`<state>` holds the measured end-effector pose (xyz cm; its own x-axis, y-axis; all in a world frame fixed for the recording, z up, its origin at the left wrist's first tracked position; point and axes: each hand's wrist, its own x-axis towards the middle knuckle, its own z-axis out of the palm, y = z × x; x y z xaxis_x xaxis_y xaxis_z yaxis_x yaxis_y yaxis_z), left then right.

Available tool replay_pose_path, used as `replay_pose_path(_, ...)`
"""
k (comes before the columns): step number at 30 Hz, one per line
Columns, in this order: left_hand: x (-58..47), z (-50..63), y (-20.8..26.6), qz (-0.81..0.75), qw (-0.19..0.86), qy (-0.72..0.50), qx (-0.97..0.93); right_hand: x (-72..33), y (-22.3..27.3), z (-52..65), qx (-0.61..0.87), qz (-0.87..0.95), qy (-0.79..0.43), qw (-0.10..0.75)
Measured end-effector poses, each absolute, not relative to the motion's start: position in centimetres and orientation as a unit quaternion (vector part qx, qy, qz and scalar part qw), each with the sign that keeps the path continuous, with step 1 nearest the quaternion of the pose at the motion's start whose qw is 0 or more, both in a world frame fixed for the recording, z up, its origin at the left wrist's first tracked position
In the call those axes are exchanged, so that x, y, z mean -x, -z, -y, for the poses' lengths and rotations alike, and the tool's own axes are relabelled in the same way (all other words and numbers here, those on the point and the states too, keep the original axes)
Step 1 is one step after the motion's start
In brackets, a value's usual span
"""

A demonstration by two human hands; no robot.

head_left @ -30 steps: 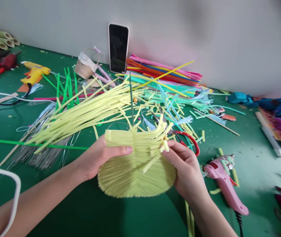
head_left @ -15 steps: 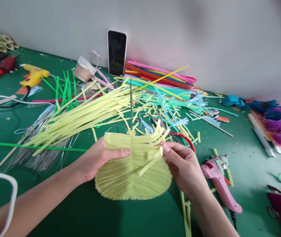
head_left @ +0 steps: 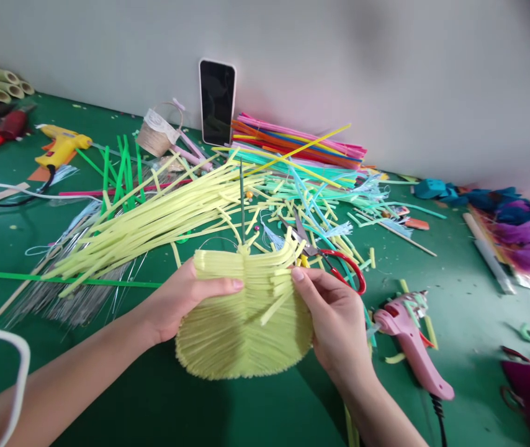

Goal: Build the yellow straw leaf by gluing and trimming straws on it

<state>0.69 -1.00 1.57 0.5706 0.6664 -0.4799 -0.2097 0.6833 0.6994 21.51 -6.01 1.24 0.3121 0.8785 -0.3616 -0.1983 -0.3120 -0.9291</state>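
A leaf-shaped piece of pale yellow-green pipe cleaners is held up over the table, with a thin dark stem pointing away from me. My left hand grips its left side, thumb lying across the front toward the middle rib. At the right edge, my right hand pinches the short loose pipe-cleaner ends between thumb and fingers; its other fingers are partly hidden behind the piece. Several cut ends there bend outward and overlap. Just beyond the right hand lie red-handled scissors.
Long yellow-green pipe cleaners lie over a bundle of wires. Behind are a phone, a small basket and coloured pipe cleaners. A pink glue gun lies right, a yellow one left.
My right hand has shifted a little left along the piece's right edge, pushing the loose ends inward. More of the scissors shows now. My left hand keeps its grip.
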Motion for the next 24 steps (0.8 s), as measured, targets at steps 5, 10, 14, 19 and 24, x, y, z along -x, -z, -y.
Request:
replay_pose_path(5,-0.6,0.8,-1.4,-0.387,0.836,-0.265,-0.284,-22.5,-1.6,5.8,0.592,0.286,-0.574,0.488)
replay_pose_path(10,-0.4,0.6,-1.4,-0.397,0.842,-0.257,-0.259,-22.9,-1.8,5.6,0.570,0.294,-0.595,0.484)
replay_pose_path(14,-0.3,0.7,-1.3,-0.404,0.840,-0.246,-0.265,-22.8,-1.7,5.7,0.567,0.291,-0.594,0.491)
replay_pose_path(19,-0.5,0.8,-1.5,-0.399,0.838,-0.245,-0.281,-22.4,-2.0,5.8,0.578,0.286,-0.581,0.496)
replay_pose_path(24,-0.5,0.7,-1.6,-0.405,0.832,-0.248,-0.287,-21.8,-1.8,6.0,0.594,0.301,-0.549,0.505)
